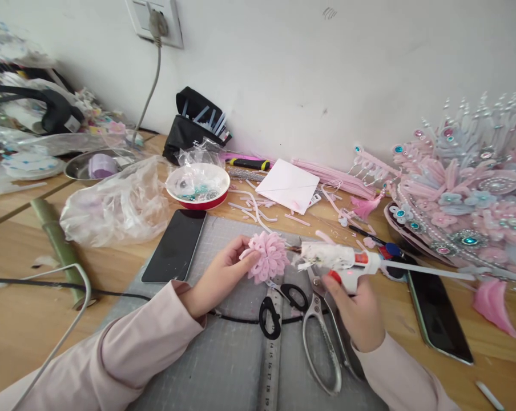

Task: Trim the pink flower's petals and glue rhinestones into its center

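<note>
Between the thumb and fingers of my left hand point(226, 271) is a pink layered flower point(268, 257), its petals facing me. My right hand point(356, 311) grips a white hot glue gun point(326, 255) with a stained, wrapped front. A long glue stick point(429, 270) sticks out of its back. The gun's nozzle points left and is close to the flower's right edge; whether they touch I cannot tell. Below the hands, black-handled scissors point(270, 317) lie on a steel ruler point(271, 365), and large metal scissors point(320, 337) lie beside them on the grey cutting mat point(215, 365).
A black phone point(174, 245) lies left, another phone point(440, 314) right. Behind stand a red-and-white bowl point(198, 185) of beads and a black pouch point(193, 125). A pink beaded headdress point(467, 194) fills the right. A plastic bag point(116, 202) and a black cable point(112, 293) are at left.
</note>
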`<state>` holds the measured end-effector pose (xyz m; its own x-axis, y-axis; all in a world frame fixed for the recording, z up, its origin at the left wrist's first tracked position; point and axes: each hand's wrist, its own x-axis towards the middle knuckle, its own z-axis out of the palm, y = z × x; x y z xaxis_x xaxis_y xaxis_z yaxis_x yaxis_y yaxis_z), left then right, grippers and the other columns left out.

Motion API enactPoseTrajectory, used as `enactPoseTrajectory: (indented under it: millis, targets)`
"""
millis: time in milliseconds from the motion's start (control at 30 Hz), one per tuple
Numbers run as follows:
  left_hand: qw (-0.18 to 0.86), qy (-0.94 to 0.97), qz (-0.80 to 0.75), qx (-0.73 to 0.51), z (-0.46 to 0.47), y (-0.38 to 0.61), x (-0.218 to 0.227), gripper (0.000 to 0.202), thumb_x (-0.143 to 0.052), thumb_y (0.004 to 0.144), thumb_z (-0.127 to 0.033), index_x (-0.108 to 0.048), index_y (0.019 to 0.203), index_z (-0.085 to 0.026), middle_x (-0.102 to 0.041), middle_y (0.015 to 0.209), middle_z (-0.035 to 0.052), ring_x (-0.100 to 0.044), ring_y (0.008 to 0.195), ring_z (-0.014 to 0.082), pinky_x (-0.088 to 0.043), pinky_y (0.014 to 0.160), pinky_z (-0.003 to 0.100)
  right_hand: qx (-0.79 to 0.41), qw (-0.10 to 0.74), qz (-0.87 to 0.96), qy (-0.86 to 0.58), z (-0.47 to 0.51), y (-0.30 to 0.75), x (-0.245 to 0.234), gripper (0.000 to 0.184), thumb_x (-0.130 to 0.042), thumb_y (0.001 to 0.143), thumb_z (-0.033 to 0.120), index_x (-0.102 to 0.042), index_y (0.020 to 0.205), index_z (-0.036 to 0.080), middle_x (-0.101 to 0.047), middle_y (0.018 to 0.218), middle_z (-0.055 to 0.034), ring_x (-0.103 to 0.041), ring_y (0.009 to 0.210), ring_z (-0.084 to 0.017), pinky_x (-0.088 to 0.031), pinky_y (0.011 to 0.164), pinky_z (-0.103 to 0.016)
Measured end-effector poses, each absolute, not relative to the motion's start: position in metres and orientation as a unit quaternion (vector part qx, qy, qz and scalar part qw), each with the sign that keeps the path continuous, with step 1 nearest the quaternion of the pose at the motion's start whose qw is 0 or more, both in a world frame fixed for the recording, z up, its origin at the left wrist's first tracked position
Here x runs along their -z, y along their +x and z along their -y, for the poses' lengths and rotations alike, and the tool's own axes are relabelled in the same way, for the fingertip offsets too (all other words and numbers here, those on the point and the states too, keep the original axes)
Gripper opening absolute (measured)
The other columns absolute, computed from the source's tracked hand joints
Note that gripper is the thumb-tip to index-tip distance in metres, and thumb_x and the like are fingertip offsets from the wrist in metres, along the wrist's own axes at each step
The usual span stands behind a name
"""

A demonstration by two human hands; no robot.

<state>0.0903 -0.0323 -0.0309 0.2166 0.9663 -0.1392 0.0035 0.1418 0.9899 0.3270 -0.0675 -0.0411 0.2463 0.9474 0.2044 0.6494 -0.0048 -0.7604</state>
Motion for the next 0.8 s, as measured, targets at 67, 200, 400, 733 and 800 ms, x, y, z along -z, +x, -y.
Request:
enactPoseTrajectory:
  millis: [67, 200, 400, 733, 800]
  targets:
    - [0.593, 0.506, -0.473, -0.410, 0.032, 0.091, 0.030, 0.025, -0.054, 0.076, -0.042, -0.051, 0.083, -0.018, -0.055, 0.075, -0.0018, -0.049, 0.068, 0.0130, -0.038, 0.062, 0.024, -0.229, 0.431, 0.522, -0.699, 0.061, 0.336, 0.042, 0.033, -0.054, 0.074, 0.051, -0.058, 0.073, 0.019, -0.062, 0.066, -0.0030, -0.057, 0.064, -0.018, -0.046, 0.060, -0.029]
    - [0.601, 0.491, -0.467, -0.423, 0.033, 0.091, 0.030, 0.025, -0.054, 0.077, -0.042, -0.051, 0.083, -0.018, -0.052, 0.070, -0.0030, -0.049, 0.067, 0.0131, -0.038, 0.061, 0.024, -0.278, 0.422, 0.499, -0.704, 0.041, 0.358, 0.046, 0.041, -0.041, 0.081, 0.054, -0.057, 0.068, 0.018, -0.057, 0.060, -0.0011, -0.053, 0.058, -0.016, -0.041, 0.056, -0.027]
    - [0.603, 0.470, -0.465, -0.446, 0.033, 0.091, 0.031, 0.021, -0.054, 0.077, -0.038, -0.051, 0.081, -0.018, -0.051, 0.071, -0.0032, -0.049, 0.068, 0.0123, -0.040, 0.064, 0.024, -0.120, 0.318, 0.609, -0.717, 0.027, 0.381, 0.049, 0.032, -0.038, 0.079, 0.041, -0.058, 0.068, 0.019, -0.060, 0.064, -0.0048, -0.054, 0.068, -0.021, -0.042, 0.069, -0.036]
    - [0.644, 0.406, -0.429, -0.487, 0.038, 0.096, 0.031, 0.024, -0.058, 0.075, -0.038, -0.052, 0.085, -0.018, -0.054, 0.074, -0.0023, -0.050, 0.064, 0.0111, -0.045, 0.062, 0.026, -0.307, 0.495, 0.502, -0.640, 0.045, 0.355, 0.034, 0.027, -0.065, 0.067, 0.040, -0.061, 0.082, 0.018, -0.070, 0.077, -0.0070, -0.066, 0.072, -0.021, -0.053, 0.072, -0.040]
    - [0.641, 0.409, -0.431, -0.485, 0.039, 0.096, 0.031, 0.024, -0.058, 0.074, -0.038, -0.053, 0.086, -0.018, -0.055, 0.076, -0.0016, -0.052, 0.067, 0.0120, -0.046, 0.065, 0.027, -0.387, 0.488, 0.466, -0.628, 0.049, 0.347, 0.031, 0.029, -0.072, 0.059, 0.040, -0.062, 0.073, 0.017, -0.070, 0.069, -0.0056, -0.067, 0.068, -0.022, -0.056, 0.069, -0.038]
